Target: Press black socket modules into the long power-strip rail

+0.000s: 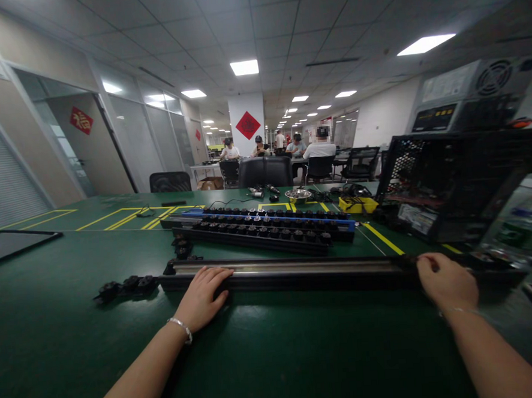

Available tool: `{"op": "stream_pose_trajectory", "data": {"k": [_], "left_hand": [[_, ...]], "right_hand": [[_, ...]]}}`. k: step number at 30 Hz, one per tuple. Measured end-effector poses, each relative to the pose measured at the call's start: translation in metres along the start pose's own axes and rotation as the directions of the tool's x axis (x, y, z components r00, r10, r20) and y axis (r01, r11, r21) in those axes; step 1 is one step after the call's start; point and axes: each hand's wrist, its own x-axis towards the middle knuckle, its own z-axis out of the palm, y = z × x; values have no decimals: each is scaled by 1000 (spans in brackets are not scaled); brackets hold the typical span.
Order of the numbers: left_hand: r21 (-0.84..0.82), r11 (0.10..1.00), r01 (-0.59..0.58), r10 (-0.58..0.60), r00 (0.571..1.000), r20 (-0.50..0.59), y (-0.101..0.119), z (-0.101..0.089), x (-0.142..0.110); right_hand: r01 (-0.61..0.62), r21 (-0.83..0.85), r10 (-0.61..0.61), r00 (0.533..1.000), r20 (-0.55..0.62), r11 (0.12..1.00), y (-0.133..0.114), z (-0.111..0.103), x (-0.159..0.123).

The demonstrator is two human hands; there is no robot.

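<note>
A long, straight black housing [316,276], a channel with a pale metallic inside, lies crosswise on the green table in front of me. My left hand [204,296] rests over its left part, fingers stretched across the near wall and thumb apart. At the right end, my right hand [446,281] is closed, its thumb and forefinger pinched. A small dark part [407,262] sits in the channel beside those fingertips; what they hold is too dark to make out. Off the housing's left end trail several linked black socket modules [131,285].
Behind the housing lie black strips filled with sockets [254,231], one with a blue edge. Farther back are a metal bowl [298,194] and a yellow tray [358,205]. An open computer case [454,181] and a plastic bottle [526,222] stand right. People sit at distant tables.
</note>
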Motion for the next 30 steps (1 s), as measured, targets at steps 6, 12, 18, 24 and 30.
{"op": "stream_pose_trajectory", "data": {"k": [6, 12, 18, 24, 30], "left_hand": [[8, 1000, -2, 2, 1000, -5, 1, -1, 0], [16, 1000, -12, 12, 1000, -18, 0, -1, 0], [2, 1000, -5, 5, 1000, -5, 0, -1, 1], [-4, 1000, 6, -6, 1000, -2, 0, -1, 1], [-15, 1000, 4, -4, 1000, -1, 0, 0, 0]], "right_hand": [[-16, 19, 15, 999, 37, 1000, -2, -1, -1], [-21, 76, 17, 999, 43, 997, -1, -1, -2], [-37, 92, 31, 997, 66, 995, -1, 0, -1], [-78, 178, 62, 993, 96, 981, -8, -6, -3], [-115, 251, 85, 988, 126, 961, -13, -10, -5]]}}
